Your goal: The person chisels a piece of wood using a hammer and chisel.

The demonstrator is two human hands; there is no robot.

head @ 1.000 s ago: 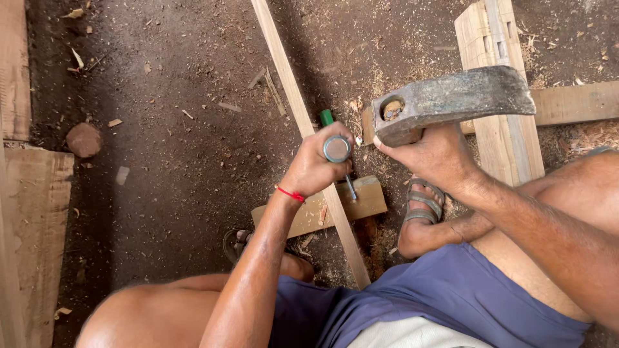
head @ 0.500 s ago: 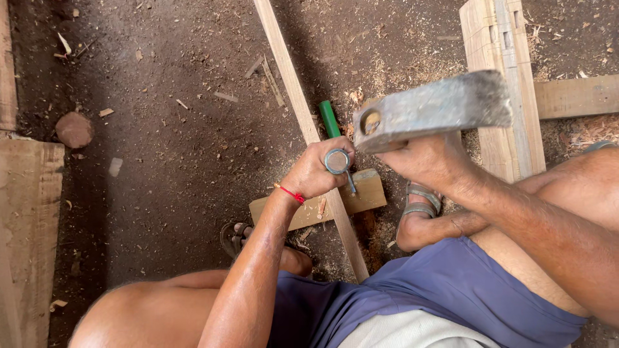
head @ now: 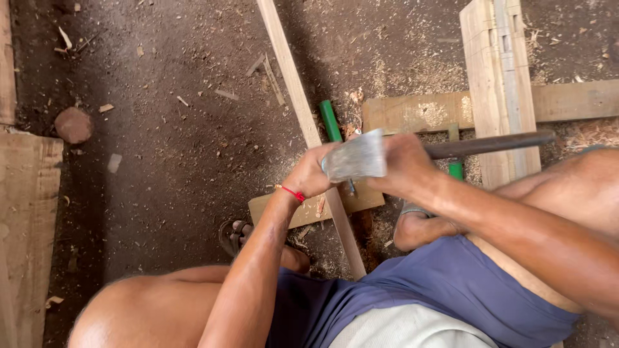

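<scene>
Slat point(head: 291, 74) over block point(head: 303, 209), plank point(head: 500, 77) to right, stone point(head: 73, 124) far left

The hammer head point(head: 356, 156) is dull grey metal, the thin slat point(head: 291, 77) is pale rough wood, and the ground point(head: 167, 148) is crumbly dirt.

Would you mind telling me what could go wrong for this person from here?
1. The left hand grips the chisel right beneath the hammer head held by the right hand; a glancing blow could hit the fingers.
2. The thin wooden strip rests on a small wooden block on loose dirt, so it might shift.
3. A sandalled foot sits close to the work.
</scene>
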